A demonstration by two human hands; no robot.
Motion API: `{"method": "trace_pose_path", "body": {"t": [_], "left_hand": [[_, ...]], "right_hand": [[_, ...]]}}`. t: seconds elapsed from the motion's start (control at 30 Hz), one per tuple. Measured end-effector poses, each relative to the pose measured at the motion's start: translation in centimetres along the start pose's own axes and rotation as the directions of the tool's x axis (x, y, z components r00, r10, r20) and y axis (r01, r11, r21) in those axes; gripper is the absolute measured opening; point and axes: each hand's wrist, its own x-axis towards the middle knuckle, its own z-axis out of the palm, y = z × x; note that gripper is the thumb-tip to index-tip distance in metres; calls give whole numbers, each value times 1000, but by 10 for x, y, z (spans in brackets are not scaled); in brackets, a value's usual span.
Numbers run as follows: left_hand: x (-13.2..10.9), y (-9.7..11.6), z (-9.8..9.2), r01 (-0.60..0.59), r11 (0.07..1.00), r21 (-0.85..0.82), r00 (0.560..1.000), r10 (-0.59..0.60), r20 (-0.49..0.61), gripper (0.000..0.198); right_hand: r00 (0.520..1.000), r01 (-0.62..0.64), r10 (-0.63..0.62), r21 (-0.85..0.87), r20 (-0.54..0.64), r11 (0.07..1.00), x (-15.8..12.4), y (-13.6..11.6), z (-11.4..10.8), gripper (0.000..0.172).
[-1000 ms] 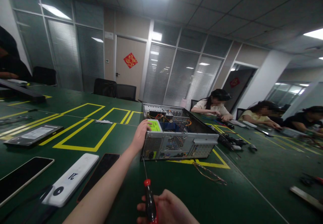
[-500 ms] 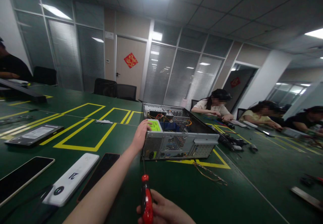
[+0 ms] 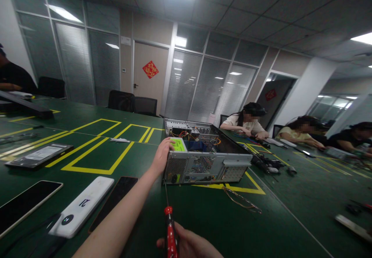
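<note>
An open computer case (image 3: 207,169) lies on the green table, its rear panel facing me. In its near left corner is a power supply (image 3: 178,145) with a bright green label. My left hand (image 3: 163,155) grips the power supply at that corner, its fingers bent over the top edge. My right hand (image 3: 190,242) is closed around the handle of a red and black screwdriver (image 3: 170,231). The screwdriver's thin shaft points up to the lower left corner of the rear panel, where its tip meets the case. Whether it sits in a screw I cannot tell.
Left of my arm lie a hard drive (image 3: 40,155), a black phone (image 3: 29,203), a white power bank (image 3: 84,207) and a dark slab (image 3: 114,200). A loose cable (image 3: 241,202) lies right of the case. Several people work along the table.
The screwdriver handle has moved slightly down and right and turned a little in my right hand. My left hand and the computer case have stayed in place.
</note>
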Motion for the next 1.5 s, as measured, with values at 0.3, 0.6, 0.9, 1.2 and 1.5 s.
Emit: {"method": "trace_pose_path", "body": {"t": [0.3, 0.6, 0.9, 1.2, 1.5], "left_hand": [[0, 2, 0, 3, 1000, 1, 1000, -3, -13, 43], [0, 1, 0, -8, 1000, 15, 1000, 8, -13, 46], [-1, 3, -1, 5, 1000, 11, 1000, -5, -7, 45], [0, 2, -1, 19, 1000, 8, 1000, -19, 1, 44], [0, 0, 0, 3, 1000, 18, 1000, -3, -5, 47]], "right_hand": [[999, 29, -27, -45, 45, 999, 0, 2, 4, 79], [977, 24, -21, 10, -214, 1000, 2, 5, 6, 59], [967, -68, 22, -175, -253, 982, 5, 2, 5, 53], [966, -33, 3, -113, -258, 993, 11, 10, 5, 53], [962, -111, 133, 106, -237, 988, -2, -1, 13, 43]]}}
